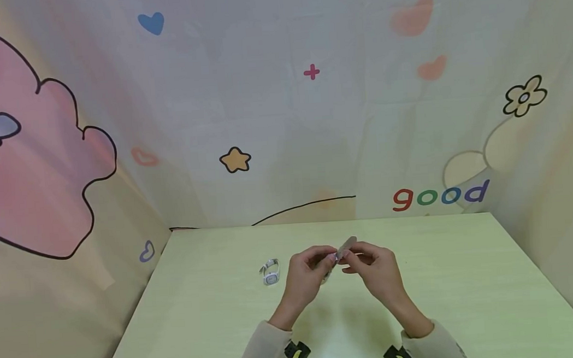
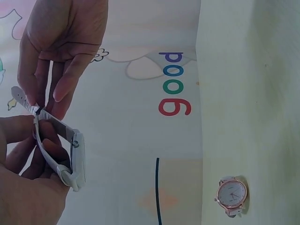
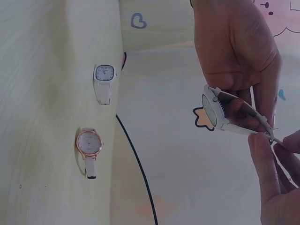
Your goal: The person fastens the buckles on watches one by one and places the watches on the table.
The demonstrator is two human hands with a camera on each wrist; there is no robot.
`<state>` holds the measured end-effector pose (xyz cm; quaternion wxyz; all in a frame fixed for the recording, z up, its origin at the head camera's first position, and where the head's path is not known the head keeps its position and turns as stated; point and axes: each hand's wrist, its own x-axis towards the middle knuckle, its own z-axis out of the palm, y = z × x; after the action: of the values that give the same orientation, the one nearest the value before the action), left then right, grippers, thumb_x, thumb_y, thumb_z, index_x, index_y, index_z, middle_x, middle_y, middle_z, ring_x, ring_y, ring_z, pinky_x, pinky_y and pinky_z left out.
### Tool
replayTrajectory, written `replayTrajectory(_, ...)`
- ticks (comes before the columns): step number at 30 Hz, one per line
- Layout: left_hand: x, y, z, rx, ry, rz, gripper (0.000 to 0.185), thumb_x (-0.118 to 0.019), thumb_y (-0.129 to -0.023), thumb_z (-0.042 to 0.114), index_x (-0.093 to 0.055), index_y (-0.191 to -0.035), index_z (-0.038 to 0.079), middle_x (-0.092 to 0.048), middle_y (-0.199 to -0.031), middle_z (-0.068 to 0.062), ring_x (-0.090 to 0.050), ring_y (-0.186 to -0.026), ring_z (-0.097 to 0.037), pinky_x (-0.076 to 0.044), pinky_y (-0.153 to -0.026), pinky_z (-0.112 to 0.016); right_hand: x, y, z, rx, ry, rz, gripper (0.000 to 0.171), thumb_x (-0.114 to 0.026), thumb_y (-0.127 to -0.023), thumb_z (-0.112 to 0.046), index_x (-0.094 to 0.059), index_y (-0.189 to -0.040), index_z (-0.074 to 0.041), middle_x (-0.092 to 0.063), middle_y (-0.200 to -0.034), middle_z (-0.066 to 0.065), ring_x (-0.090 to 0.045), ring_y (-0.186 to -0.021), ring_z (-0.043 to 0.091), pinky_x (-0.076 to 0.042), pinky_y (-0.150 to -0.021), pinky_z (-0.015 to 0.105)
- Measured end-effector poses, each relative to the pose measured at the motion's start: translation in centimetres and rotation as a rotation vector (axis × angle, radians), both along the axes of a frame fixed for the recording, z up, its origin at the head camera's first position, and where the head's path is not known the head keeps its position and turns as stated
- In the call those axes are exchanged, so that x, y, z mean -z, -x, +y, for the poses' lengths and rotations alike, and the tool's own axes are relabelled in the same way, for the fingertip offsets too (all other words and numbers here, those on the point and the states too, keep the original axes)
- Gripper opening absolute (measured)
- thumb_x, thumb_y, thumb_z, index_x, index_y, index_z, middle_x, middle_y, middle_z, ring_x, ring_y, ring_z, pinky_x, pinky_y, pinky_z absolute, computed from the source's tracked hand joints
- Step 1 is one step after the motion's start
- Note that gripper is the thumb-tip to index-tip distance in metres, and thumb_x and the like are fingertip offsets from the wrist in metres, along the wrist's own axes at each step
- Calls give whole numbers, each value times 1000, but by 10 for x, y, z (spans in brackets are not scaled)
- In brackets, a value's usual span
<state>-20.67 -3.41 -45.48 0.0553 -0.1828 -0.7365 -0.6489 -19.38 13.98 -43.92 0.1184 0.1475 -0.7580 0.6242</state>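
Note:
Both hands hold a white wristwatch (image 2: 78, 159) up above the table. Its strap bends round into a loop, and the holed strap end (image 2: 19, 96) sticks out past the buckle. My left hand (image 1: 303, 276) grips the strap near the buckle, fingers partly inside the loop. With thumb and fingers my right hand (image 1: 380, 272) pinches the strap by its end. The watch's round face (image 3: 213, 110) points away from the hands in the right wrist view. In the head view the fingers hide most of the watch.
A white watch with a squarish face (image 1: 271, 278) lies on the pale table (image 1: 202, 326), left of the hands. Another watch, round with a rose-gold rim (image 3: 89, 143), lies near it. A printed cloth (image 1: 272, 103) hangs behind the table.

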Motion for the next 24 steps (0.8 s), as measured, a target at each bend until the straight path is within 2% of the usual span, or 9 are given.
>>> replayTrajectory(9, -2, 1, 0, -9, -21, -10, 18, -68, -94, 25, -73, -103, 11, -74, -100, -10, -65, -84, -8, -54, -76, -21, -2, 1, -1, -18, 5, 56, 14, -68, -92, -9, -72, -101, 0, -69, -99, 21, -73, -83, 8, -60, -70, 27)
replayTrajectory(21, -4, 1, -1, -31, -40, -32, 18, -70, -92, 26, -73, -101, 11, -73, -100, -9, -66, -86, -9, -54, -78, -21, -4, -1, -2, 3, -11, -14, 25, -69, -92, -14, -70, -108, 4, -73, -100, 23, -75, -80, 21, -59, -72, 25)
replayTrajectory(24, -3, 2, 0, -40, -40, -19, 17, -70, -92, 25, -73, -101, 11, -74, -99, -9, -66, -85, -9, -53, -78, -21, -3, 0, -2, -6, -5, 3, 24, -69, -92, -13, -71, -107, 5, -73, -99, 23, -75, -79, 15, -59, -72, 25)
